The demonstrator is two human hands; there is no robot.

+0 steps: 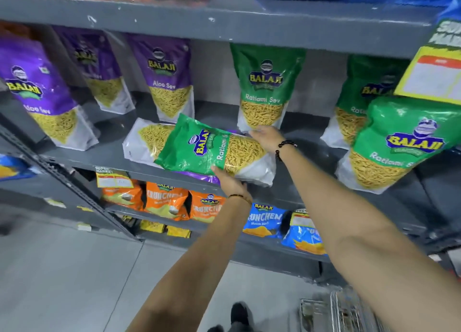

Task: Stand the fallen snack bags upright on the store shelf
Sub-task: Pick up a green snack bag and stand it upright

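A green Ratlami Sev bag [199,149] lies on its side at the front of the grey shelf [104,154], on top of a fallen purple bag [147,142] that is mostly hidden beneath it. My left hand [230,182] grips the green bag's lower edge from below. My right hand [268,138] holds its upper right edge. Behind it another green Ratlami Sev bag [264,87] stands upright.
Purple Aloo Sev bags [167,79] stand on the left, with more green bags [396,147] on the right. A yellow price tag [431,74] hangs at upper right. Orange and blue Crunchem bags [166,202] fill the lower shelf. A wire cart [341,311] stands at bottom right.
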